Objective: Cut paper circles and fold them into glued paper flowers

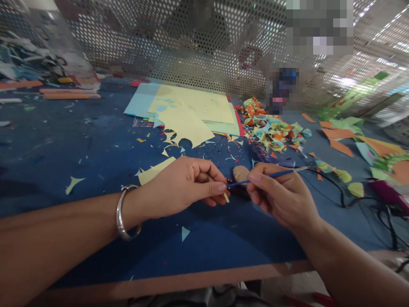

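My left hand (198,183) is closed, thumb against the fingers, with the end of a small pale-yellow paper piece (226,197) poking out below the fingertips. Most of that piece is hidden by the fingers. Between thumb and fingers my right hand (277,192) grips a thin blue stick (281,173). Its left end meets my left fingertips, and a pale, thin end points right. Just behind the stick, between both hands, a brown rounded object (240,174) lies on the blue table (105,251). A yellow paper sheet (156,170) rests beyond my left wrist.
Stacked coloured paper (198,104) with a cut-out yellow sheet lies at the back. Right of it is a heap of small folded paper pieces (275,128). A black cable (341,192) crosses the right side. A clear bottle (67,47) stands back left, before a perforated metal panel (159,42).
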Available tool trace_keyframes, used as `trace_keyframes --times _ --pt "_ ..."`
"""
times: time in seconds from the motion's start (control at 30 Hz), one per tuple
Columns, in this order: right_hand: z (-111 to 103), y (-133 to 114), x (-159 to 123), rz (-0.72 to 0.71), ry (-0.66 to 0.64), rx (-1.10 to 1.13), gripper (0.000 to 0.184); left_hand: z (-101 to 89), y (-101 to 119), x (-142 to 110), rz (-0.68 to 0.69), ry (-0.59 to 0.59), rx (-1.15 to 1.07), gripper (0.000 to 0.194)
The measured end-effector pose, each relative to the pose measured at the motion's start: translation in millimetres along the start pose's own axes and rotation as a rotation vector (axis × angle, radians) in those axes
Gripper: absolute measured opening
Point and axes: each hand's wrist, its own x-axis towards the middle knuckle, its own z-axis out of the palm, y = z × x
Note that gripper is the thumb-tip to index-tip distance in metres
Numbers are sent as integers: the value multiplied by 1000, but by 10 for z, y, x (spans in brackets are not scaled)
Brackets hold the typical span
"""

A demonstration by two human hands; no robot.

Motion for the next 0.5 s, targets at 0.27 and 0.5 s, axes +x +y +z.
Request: trace_keyframes --times 0.27,0.5 --pt "13 -4 5 -3 -8 12 35 -12 -25 14 15 11 145 19" --pt "9 -4 12 11 7 -4 37 10 16 -10 121 34 389 20"
